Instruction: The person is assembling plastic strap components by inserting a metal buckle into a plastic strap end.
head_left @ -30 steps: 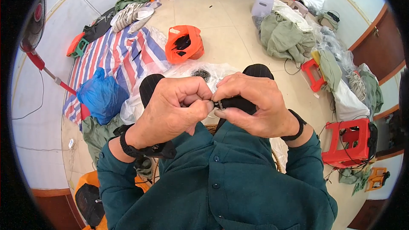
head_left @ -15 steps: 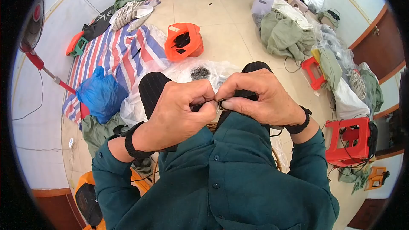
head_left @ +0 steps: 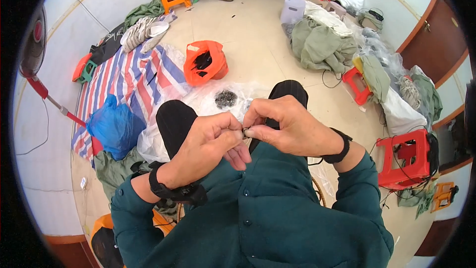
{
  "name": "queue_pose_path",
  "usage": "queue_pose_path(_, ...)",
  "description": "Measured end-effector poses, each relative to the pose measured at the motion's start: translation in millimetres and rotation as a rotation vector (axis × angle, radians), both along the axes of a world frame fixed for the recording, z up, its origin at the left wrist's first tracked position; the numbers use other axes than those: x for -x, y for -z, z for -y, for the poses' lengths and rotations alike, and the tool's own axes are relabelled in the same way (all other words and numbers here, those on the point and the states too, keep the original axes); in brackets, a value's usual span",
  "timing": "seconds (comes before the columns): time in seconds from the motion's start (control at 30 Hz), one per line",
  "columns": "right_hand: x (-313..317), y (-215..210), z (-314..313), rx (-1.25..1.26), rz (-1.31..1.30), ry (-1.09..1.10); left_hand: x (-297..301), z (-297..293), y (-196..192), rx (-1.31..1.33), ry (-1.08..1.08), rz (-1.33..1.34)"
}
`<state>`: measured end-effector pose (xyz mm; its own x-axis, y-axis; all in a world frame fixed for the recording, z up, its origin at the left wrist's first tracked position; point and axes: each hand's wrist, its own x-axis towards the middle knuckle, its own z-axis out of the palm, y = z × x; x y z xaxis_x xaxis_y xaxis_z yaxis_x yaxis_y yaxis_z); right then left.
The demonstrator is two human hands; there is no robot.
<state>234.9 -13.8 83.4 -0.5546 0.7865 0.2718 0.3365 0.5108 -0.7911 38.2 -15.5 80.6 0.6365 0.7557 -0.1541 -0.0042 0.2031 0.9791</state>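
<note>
My left hand (head_left: 210,141) and my right hand (head_left: 286,128) meet in front of my chest, above my knees. The fingertips of both pinch one small dark part (head_left: 244,132) between them; most of it is hidden by the fingers. Each wrist wears a black band. Below the hands, on the floor, a clear plastic sheet (head_left: 198,104) holds a small heap of dark little parts (head_left: 226,99).
An orange bag (head_left: 204,62) with dark contents lies beyond the sheet. A blue plastic bag (head_left: 114,126) and a striped tarp (head_left: 124,84) are to the left, a fan stand (head_left: 47,97) by the wall. Red stools (head_left: 404,156) and heaps of green cloth (head_left: 320,44) sit on the right. People sit at the far end.
Both hands stayed pressed together on the small part, with the fingers shifting slightly around it. The head view moved a little.
</note>
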Motion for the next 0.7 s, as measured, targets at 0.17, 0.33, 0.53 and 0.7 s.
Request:
queue_pose_path(0.17,0.3,-0.1,3.8,-0.032,0.034,-0.003,3.9,-5.2,-4.1,-0.059,0.103,-0.131)
queue_pose_path(0.33,2.4,6.4,4.8,-0.044,-0.039,-0.043,6.9,0.3,-2.4,0.026,0.092,-0.097)
queue_pose_path(0.53,2.7,12.5,4.8,-0.024,-0.114,-0.052,7.9,7.1,2.4,0.013,0.091,0.008)
queue_pose_path(0.7,8.8,15.9,2.8,-0.196,-0.107,0.032,5.7,3.3,4.2,-0.166,0.022,-0.075)
